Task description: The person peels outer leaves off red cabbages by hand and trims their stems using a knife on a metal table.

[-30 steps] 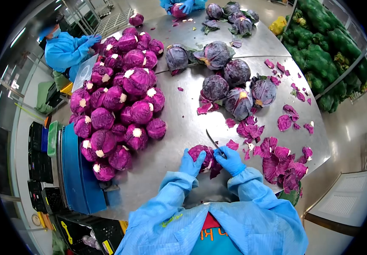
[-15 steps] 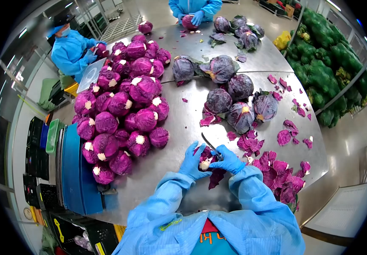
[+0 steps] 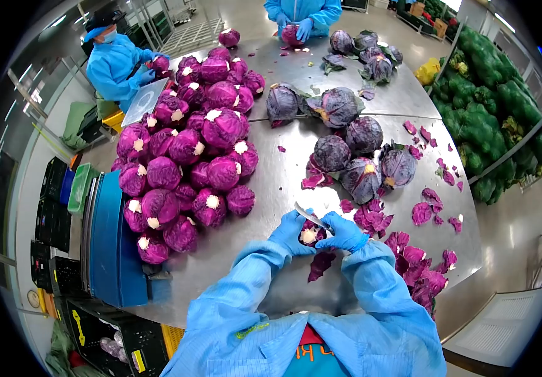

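Observation:
Both hands wear blue gloves and are close together above the near part of the steel table (image 3: 271, 232). My left hand (image 3: 291, 234) is wrapped round the left side of a red cabbage (image 3: 309, 236), whose pale cut stem faces up. In my right hand (image 3: 344, 233) is a knife (image 3: 308, 214); its blade lies across the far side of the cabbage, pointing left and away. The handle is mostly hidden by the fingers. A loose purple leaf (image 3: 321, 266) lies just below the hands.
Trimmed red cabbages (image 3: 186, 147) are heaped on the left. Darker untrimmed cabbages (image 3: 359, 179) sit ahead, with peeled leaves (image 3: 418, 270) at right. Two co-workers in blue (image 3: 117, 69) (image 3: 302, 12) handle cabbages at the far side. Green net sacks (image 3: 491, 107) stand beyond the right edge.
The cabbage's cut stem now faces up more fully between my hands. The knife blade has swung to lie flatter across its far side. The whole view has shifted slightly.

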Demonstrator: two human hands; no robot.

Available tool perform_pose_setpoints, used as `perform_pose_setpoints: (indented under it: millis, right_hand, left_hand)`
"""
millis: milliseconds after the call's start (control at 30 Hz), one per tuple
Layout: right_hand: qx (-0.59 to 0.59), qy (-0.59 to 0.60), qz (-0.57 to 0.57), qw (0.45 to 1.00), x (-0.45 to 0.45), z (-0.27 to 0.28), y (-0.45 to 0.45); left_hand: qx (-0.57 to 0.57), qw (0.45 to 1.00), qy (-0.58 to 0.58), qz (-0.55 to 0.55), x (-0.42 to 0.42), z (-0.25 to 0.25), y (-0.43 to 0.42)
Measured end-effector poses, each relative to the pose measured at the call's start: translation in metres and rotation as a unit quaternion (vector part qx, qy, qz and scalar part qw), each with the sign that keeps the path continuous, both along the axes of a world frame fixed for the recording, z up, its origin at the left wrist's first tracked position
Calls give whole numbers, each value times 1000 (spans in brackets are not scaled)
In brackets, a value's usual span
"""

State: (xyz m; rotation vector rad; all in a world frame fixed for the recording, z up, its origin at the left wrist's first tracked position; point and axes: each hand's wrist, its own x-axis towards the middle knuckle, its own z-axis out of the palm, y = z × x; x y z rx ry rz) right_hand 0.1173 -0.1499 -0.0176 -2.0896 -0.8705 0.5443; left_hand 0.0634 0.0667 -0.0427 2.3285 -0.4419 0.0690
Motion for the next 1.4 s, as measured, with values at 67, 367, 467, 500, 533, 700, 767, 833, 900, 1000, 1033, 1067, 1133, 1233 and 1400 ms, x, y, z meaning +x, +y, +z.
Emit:
perform_pose_setpoints:
  millis: [67, 367, 467, 500, 533, 700, 767, 833, 900, 1000, 1033, 1067, 1133, 1233, 1400]
  right_hand:
    - [-5, -29, 13, 999, 5, -6, -2]
    - [-34, -12, 37, 999, 20, -4, 1]
    - [-34, -11, 33, 999, 22, -6, 1]
    - [-30, -11, 30, 999, 21, -6, 0]
    - [-27, -11, 28, 999, 21, -6, 0]
    - [-13, -9, 17, 1000, 17, -11, -1]
    - [-8, -9, 12, 1000, 16, -11, 0]
    - [-3, -10, 6, 1000, 15, -13, 0]
    - [3, -13, 3, 1000, 14, -15, 0]
    - [-18, 2, -6, 1000, 12, -12, 1]
    - [-30, 10, -9, 999, 11, -10, 1]
    - [-24, 13, -12, 1000, 10, -9, 1]
    - [-12, 18, -19, 1000, 9, -8, 1]
    - [-17, 2, -19, 1000, 7, -7, 1]
    - [-26, -31, -10, 999, 4, -8, 1]
  left_hand:
    - [-24, 999, -11, -18, 6, -1, -2]
    - [-35, 998, -30, -44, 16, 10, -5]
    - [-52, 998, -17, -40, 20, -6, -3]
    - [-49, 998, -16, -46, 21, -7, -2]
    - [-46, 998, -13, -51, 22, -8, -1]
    - [-33, 997, -30, -56, 20, 4, -1]
    - [-29, 998, -33, -51, 19, 1, 0]
    - [-36, 998, -13, -51, 21, -11, 2]
    - [-21, 996, 40, -78, 25, -17, 4]
    - [8, 994, 62, -91, 25, -16, 5]
    - [18, 994, 60, -90, 25, -14, 5]
    - [13, 995, 52, -90, 25, -13, 4]
    - [2, 995, 34, -90, 24, -9, 4]
    - [-42, 993, 49, -103, 23, 14, 1]
    - [-75, 991, 33, -101, 20, 22, 0]
